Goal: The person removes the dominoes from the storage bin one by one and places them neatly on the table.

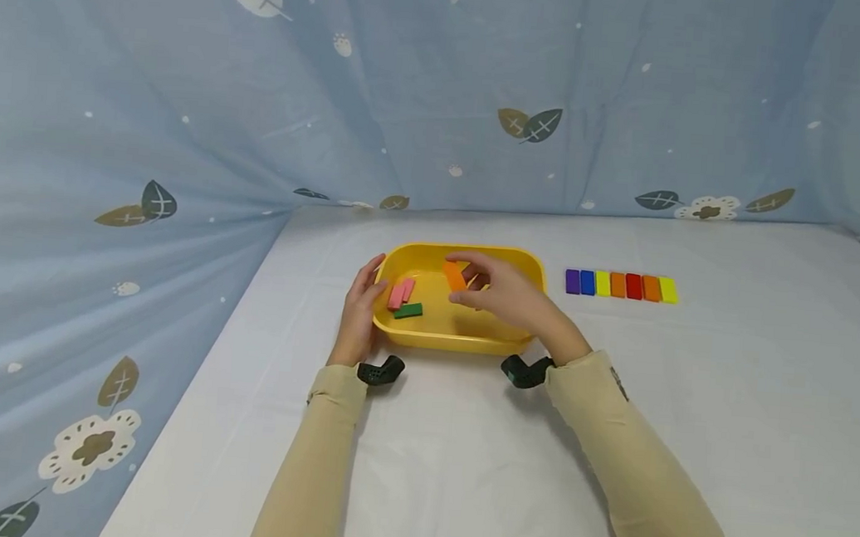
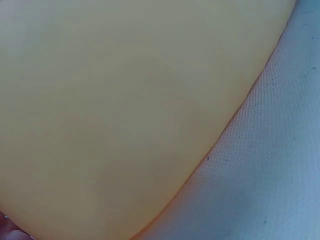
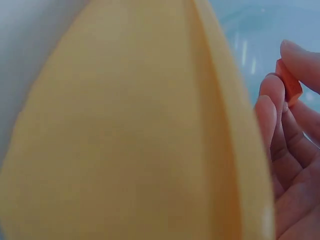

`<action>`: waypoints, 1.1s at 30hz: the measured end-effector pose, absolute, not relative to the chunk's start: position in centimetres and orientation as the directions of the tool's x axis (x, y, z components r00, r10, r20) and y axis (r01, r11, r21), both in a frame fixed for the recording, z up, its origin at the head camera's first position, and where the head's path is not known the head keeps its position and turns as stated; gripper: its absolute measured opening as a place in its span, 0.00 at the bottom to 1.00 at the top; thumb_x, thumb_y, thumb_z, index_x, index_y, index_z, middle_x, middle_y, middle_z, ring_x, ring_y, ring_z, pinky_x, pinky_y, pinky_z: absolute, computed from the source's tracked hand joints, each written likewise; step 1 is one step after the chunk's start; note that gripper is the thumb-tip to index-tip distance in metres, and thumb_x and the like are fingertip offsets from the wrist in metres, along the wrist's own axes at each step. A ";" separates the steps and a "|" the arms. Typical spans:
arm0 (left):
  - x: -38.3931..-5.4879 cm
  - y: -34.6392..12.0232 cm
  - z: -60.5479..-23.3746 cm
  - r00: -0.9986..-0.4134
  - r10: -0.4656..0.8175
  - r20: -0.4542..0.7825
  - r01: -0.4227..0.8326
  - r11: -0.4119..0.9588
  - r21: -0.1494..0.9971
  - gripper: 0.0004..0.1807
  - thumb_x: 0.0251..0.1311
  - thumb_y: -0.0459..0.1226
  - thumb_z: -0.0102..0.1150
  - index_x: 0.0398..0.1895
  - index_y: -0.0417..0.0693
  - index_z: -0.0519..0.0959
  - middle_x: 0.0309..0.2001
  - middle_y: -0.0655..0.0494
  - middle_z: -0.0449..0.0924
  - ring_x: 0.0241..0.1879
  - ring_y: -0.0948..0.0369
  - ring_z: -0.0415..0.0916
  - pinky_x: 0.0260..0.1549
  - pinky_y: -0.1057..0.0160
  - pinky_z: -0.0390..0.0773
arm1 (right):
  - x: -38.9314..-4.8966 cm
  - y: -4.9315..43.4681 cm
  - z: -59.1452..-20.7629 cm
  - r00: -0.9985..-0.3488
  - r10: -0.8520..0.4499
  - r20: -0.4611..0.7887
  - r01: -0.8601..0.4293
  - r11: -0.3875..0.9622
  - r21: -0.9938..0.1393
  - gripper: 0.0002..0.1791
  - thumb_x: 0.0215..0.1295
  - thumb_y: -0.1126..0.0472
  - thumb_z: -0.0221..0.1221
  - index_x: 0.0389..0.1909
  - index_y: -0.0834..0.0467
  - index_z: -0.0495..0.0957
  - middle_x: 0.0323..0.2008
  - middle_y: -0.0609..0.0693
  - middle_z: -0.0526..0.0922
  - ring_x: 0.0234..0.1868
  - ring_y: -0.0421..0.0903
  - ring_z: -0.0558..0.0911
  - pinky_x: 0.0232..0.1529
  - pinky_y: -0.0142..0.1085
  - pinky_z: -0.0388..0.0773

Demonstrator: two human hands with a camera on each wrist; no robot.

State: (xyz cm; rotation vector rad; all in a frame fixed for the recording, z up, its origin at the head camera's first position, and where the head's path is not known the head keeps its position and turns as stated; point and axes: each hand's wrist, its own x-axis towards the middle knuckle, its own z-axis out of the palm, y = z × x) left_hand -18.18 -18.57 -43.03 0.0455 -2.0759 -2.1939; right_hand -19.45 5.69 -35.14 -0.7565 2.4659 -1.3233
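Observation:
A yellow plastic tub (image 1: 455,343) stands on the white-covered table. My left hand (image 1: 357,313) grips its left side, with the thumb at the rim and the fingers along the outer wall. Over the tub, my right hand (image 1: 506,297) pinches an orange block (image 1: 455,276) between thumb and fingers. The right wrist view also shows this orange block (image 3: 290,82) at the fingertips. Inside the tub, at the left, lie two pink blocks (image 1: 396,296) and a green block (image 1: 408,310). The right hand hides part of the tub floor. Only the tub's wall (image 2: 125,110) fills most of the left wrist view.
To the right of the tub, a row of several coloured blocks (image 1: 618,285) lies side by side: purple, blue, yellow, orange and red among them. A blue patterned cloth (image 1: 442,95) hangs behind the table and along its left side.

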 end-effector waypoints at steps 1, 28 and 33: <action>-18.2 -18.6 -43.0 -0.992 -0.107 0.060 0.066 -0.052 0.996 0.24 0.65 0.40 0.41 0.64 0.59 0.60 0.62 0.64 0.59 0.59 0.63 0.59 0.58 0.60 0.60 | -19.5 6.3 -35.1 -0.840 -0.542 0.036 -0.334 0.463 -0.821 0.31 0.53 0.50 0.61 0.59 0.47 0.66 0.39 0.47 0.73 0.35 0.45 0.73 0.34 0.36 0.74; -17.0 -17.9 -41.2 -0.995 -0.090 0.038 0.039 -0.009 0.999 0.24 0.65 0.38 0.38 0.65 0.57 0.57 0.65 0.60 0.55 0.63 0.60 0.55 0.59 0.59 0.58 | -23.0 26.6 -37.8 -0.977 -0.200 -0.073 -0.080 0.666 -0.742 0.38 0.55 0.41 0.55 0.65 0.49 0.57 0.50 0.59 0.67 0.50 0.56 0.66 0.47 0.52 0.66; -16.9 -17.7 -41.1 -0.995 -0.095 0.026 0.025 0.005 1.000 0.25 0.65 0.38 0.38 0.66 0.56 0.57 0.65 0.61 0.54 0.63 0.61 0.54 0.59 0.60 0.58 | -23.1 29.5 -38.5 -0.983 -0.153 -0.099 -0.038 0.703 -0.710 0.41 0.56 0.40 0.53 0.67 0.52 0.53 0.51 0.62 0.65 0.44 0.57 0.70 0.41 0.48 0.69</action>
